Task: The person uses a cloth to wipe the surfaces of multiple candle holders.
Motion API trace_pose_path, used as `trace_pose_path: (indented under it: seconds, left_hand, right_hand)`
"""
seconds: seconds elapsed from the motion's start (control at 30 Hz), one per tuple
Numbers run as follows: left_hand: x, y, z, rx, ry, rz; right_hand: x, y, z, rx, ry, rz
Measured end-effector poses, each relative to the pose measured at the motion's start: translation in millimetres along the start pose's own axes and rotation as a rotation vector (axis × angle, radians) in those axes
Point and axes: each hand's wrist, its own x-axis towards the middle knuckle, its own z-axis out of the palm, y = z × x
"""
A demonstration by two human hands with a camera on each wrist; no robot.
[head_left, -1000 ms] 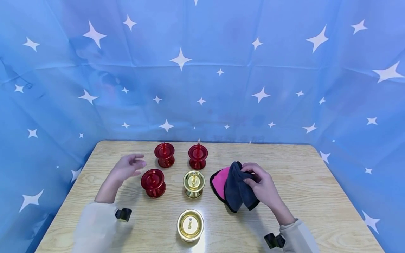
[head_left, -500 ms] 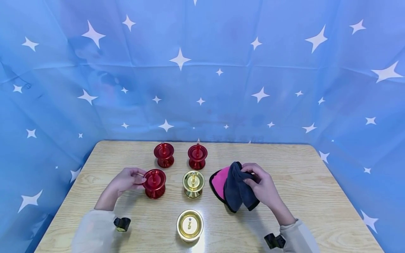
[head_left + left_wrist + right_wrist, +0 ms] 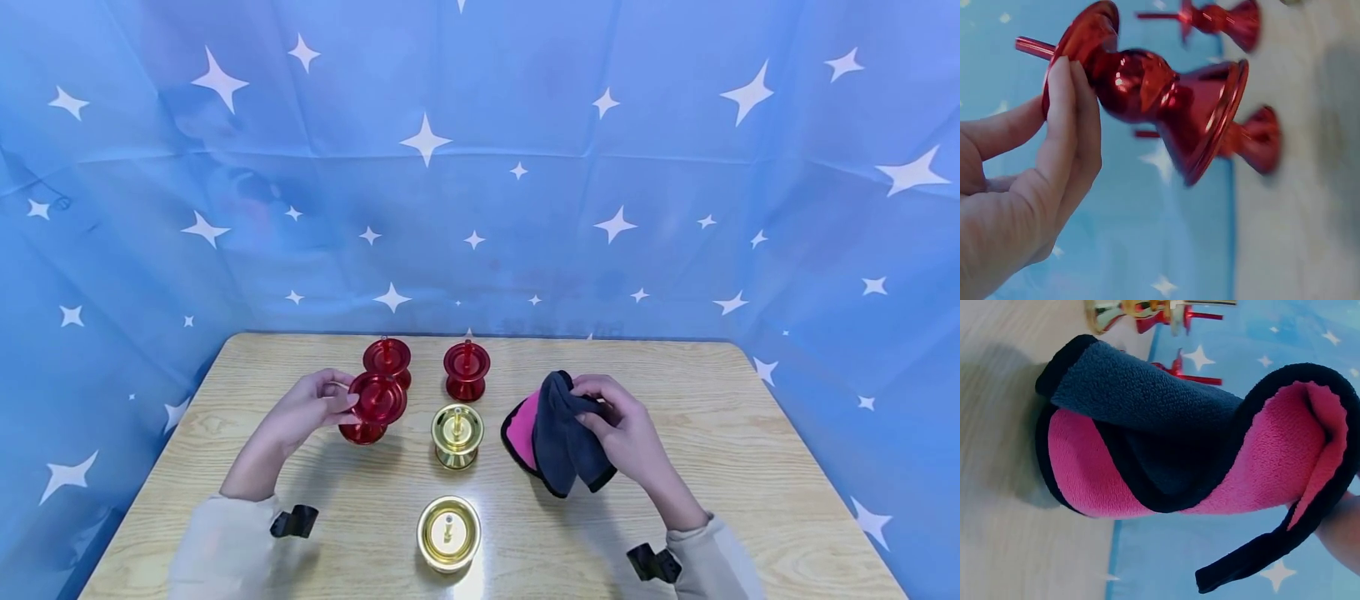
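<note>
My left hand pinches the dish rim of a shiny red candle holder, which is tilted and lifted off the table. In the left wrist view the thumb and fingers grip the rim of this red candle holder, below its central spike. My right hand holds a bunched cloth, dark grey on one side and pink on the other, with black edging. The cloth hangs in folds in the right wrist view, where little of the hand shows.
Two more red candle holders stand at the back, one partly behind the lifted one, the other to its right. A gold candle holder stands mid-table, and another gold one nearer the front. A blue starry curtain surrounds the wooden table.
My left hand came down to the red candle holder, took its rim, and raised and tilted it. The right hand keeps the cloth, which has shifted up only slightly.
</note>
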Motion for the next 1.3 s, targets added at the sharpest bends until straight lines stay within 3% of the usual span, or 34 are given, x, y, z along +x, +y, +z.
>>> trace_pose_path:
  seconds: [0.3,0.6,0.83,1.0,1.3]
  left_hand:
    - [-9.9,47.0,41.4,-0.071,0.024,0.109]
    - [-12.5,75.8,88.8,-0.100,-0.074,0.141]
    - [-6.8,82.4,114.2,-0.124,-0.137,0.128]
    - [0.4,78.4,124.1,-0.125,-0.117,0.124]
    - [13.4,74.7,139.2,-0.060,-0.051,0.113]
  right_hand:
    - [15,-31,2.4,0.056,0.001,-0.050]
    - [29,-66,10.5,0.136,-0.013,-0.098]
    - [29,-75,15.7,0.165,-0.060,-0.143]
    - [27,-67,16.2,0.148,-0.108,-0.140]
    - [25,-48,18.6,-0.058,-0.147,-0.141]
